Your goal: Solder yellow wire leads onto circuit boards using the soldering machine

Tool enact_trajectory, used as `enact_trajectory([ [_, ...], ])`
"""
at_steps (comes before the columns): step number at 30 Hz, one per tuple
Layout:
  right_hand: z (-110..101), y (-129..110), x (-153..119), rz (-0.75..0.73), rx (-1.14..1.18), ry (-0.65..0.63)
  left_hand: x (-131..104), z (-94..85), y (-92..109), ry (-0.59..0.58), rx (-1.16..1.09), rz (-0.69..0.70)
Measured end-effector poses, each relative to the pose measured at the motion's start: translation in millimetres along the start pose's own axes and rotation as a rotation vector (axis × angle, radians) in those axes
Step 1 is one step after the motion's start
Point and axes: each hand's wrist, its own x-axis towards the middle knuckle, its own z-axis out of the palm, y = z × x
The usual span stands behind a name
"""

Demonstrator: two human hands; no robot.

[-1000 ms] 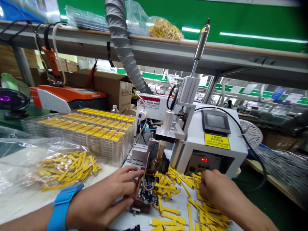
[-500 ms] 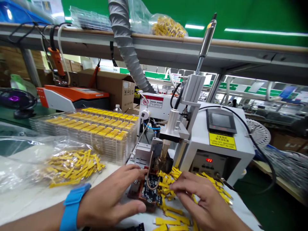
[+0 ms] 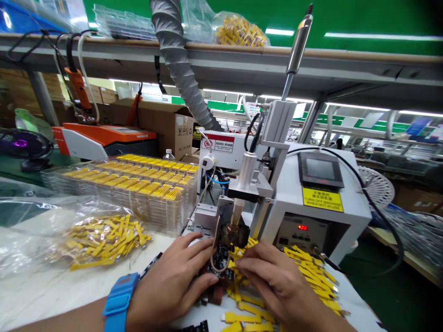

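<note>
Head view, only one: 2 bare hands, 1 blue wristband (image 3: 121, 297) on the left wrist. Left hand (image 3: 175, 274) has thumb and fingers apart, over the left side of 1 black circuit board (image 3: 223, 252); can't tell if it grips. Right hand (image 3: 273, 276) narrow, fingertips bunched at the board's right edge among the yellow strips (image 3: 308, 272); can't tell if one is pinched. Board sits under the 1 upright head (image 3: 237, 214) of the white machine (image 3: 349, 184), 1 curved tube in front of it, partly hidden by left fingers. Loose strips on both sides of right hand, too many overlap to count. 2 clear bags of strips: 1 on bench (image 3: 104, 240), 1 on shelf (image 3: 240, 32). 1 stack of clear trays (image 3: 169, 214), 3 rows of strips showing on top. Machine has 1 screen (image 3: 320, 169), 1 red readout (image 3: 302, 228)
</note>
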Motion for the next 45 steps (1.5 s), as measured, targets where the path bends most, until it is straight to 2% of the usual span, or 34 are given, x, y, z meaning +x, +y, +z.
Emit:
enact_trajectory([
  [10,5,4,-1,0.029,-0.038,-0.059,2,7.7,-1,0.043,0.029,0.028],
  [17,1,4,1,-0.022,-0.051,-0.043,4,6.7,1,-0.021,-0.019,0.034],
  [23,4,-8,7,0.275,0.176,-0.034,6,5.8,1,-0.016,-0.019,0.033],
  [25,5,-9,8,0.371,0.184,-0.063,6,5.6,1,-0.01,-0.013,0.035],
  [27,6,-7,8,0.394,0.168,-0.094,6,5.8,1,-0.01,-0.009,0.038],
  [34,8,4,-1,0.101,0.057,-0.057,5,8.0,-1,0.017,-0.011,0.057],
  [40,2,4,0,0.082,0.016,-0.079,6,7.2,-1,0.008,0.001,0.08],
  [45,2,5,0,0.01,-0.071,-0.049,7,5.9,0,0.017,-0.003,0.096],
])
